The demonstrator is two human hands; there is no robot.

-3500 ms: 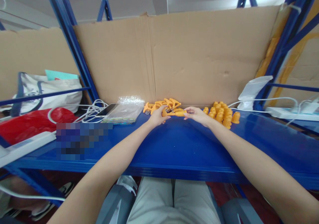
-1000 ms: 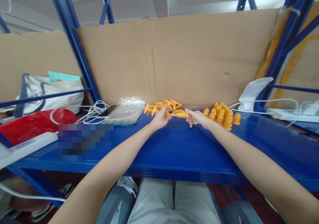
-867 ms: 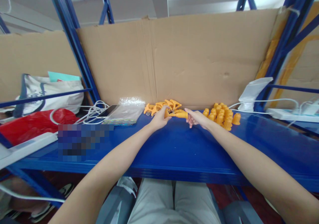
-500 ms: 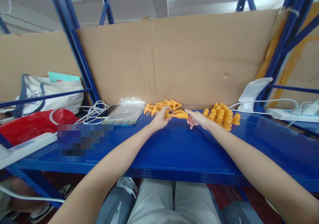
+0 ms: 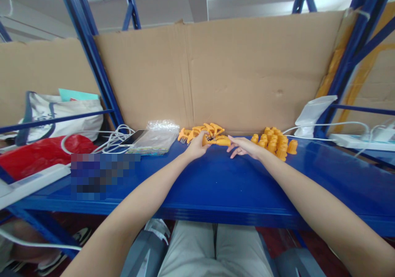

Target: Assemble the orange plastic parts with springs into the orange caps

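My left hand (image 5: 196,146) grips an orange plastic part (image 5: 218,141) at the near edge of a pile of orange T-shaped pieces (image 5: 200,130) on the blue shelf (image 5: 216,178). My right hand (image 5: 243,147) rests just right of that part, fingers stretched out and apart, holding nothing. A cluster of small orange cone-shaped caps (image 5: 274,142) stands right of my right hand.
A clear plastic bag (image 5: 156,137), a phone (image 5: 132,136) and white cables (image 5: 114,135) lie at the left. A red bag (image 5: 37,153) and a white tote (image 5: 58,112) sit further left. A white power strip (image 5: 354,139) is at the right. Cardboard (image 5: 247,71) backs the shelf.
My right hand let go of the orange part and opened, then lowered onto the shelf. My left hand kept hold of the part and set it lower by the pile.
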